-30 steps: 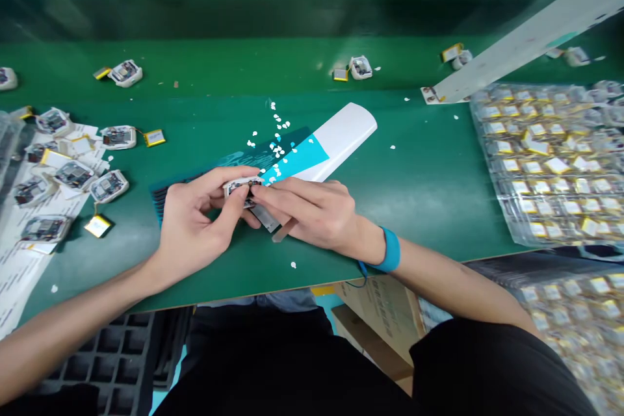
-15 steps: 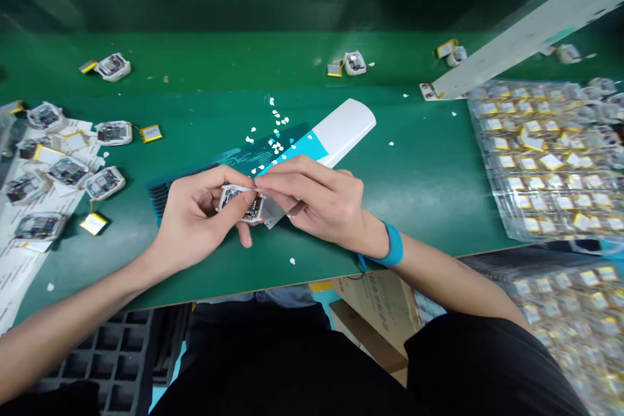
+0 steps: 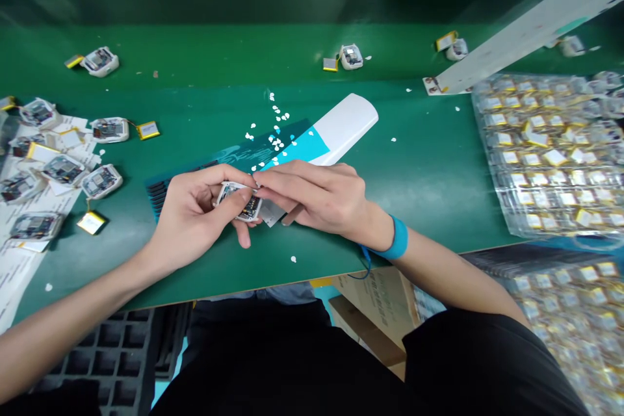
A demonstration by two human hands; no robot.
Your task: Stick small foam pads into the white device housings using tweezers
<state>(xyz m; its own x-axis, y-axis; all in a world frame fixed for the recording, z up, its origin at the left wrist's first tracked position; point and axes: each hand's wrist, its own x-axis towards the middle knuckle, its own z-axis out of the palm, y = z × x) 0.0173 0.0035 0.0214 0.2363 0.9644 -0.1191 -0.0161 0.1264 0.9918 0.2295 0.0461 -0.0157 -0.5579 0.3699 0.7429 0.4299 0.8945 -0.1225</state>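
My left hand (image 3: 192, 211) holds a small white-framed circuit module (image 3: 238, 201) between thumb and fingers, with its dark board facing up. The fingertips of my right hand (image 3: 316, 195) pinch the module's upper edge, and a blue wristband (image 3: 397, 239) circles that wrist. Beneath my hands lies a teal and white printed sheet (image 3: 324, 140), partly hidden by them. A small grey strip (image 3: 272, 213) shows just below my right fingers. Several white flakes (image 3: 276, 140) are scattered on the sheet.
Several modules and yellow-tagged cells (image 3: 63, 169) lie on paper sheets at the left of the green bench (image 3: 414, 195). A clear bag of cells (image 3: 550, 156) sits to the right. A long white board (image 3: 526, 45) crosses the upper right. A black tray (image 3: 112, 357) lies below the bench edge.
The module has turned in my left hand and shows more of its board. My right fingers have shifted onto its upper edge. The whole view has drifted slightly.
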